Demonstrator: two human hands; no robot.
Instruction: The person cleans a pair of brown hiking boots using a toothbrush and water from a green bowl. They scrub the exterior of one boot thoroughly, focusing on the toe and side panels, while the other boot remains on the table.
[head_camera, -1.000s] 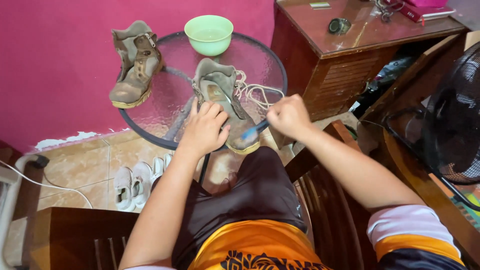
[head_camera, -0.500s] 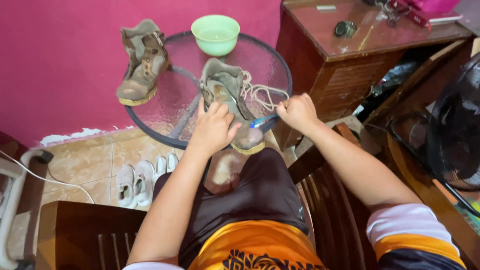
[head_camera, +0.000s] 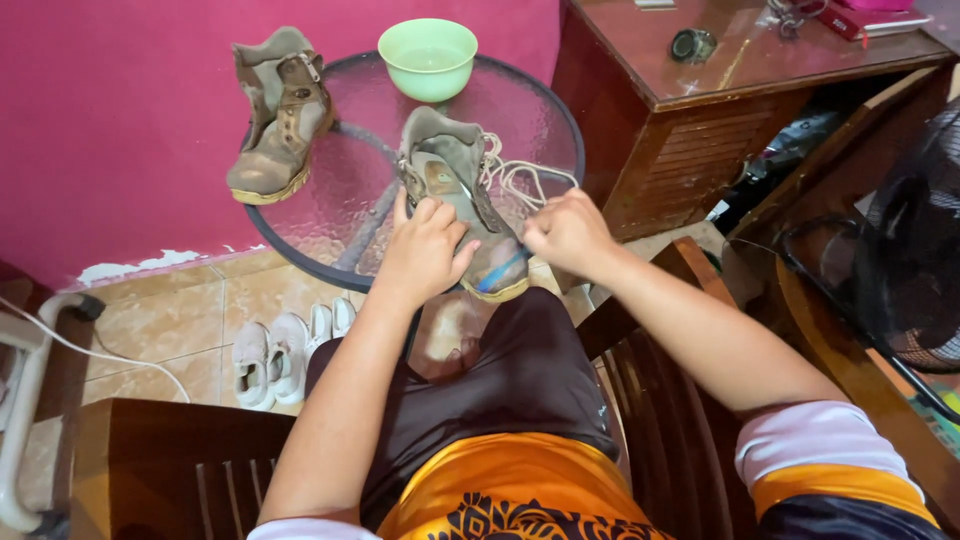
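Note:
A worn brown boot (head_camera: 452, 175) with loose white laces (head_camera: 515, 178) lies on the round glass table (head_camera: 540, 115), toe toward me. My left hand (head_camera: 425, 250) rests on the boot's left side and grips it. My right hand (head_camera: 568, 232) holds a blue toothbrush (head_camera: 500, 270) whose head lies against the boot's toe. A second brown boot (head_camera: 275, 115) stands upright at the table's far left. A pale green bowl (head_camera: 428, 55) sits at the far edge of the table.
A dark wooden desk (head_camera: 700, 90) with a watch and small items stands to the right. A black fan (head_camera: 900, 260) is at the far right. White shoes (head_camera: 285, 345) lie on the tiled floor under the table. Wooden chair arms flank my lap.
The view has shifted slightly. My right hand has drawn the toothbrush a little along the boot's toe; my left hand stays on the boot.

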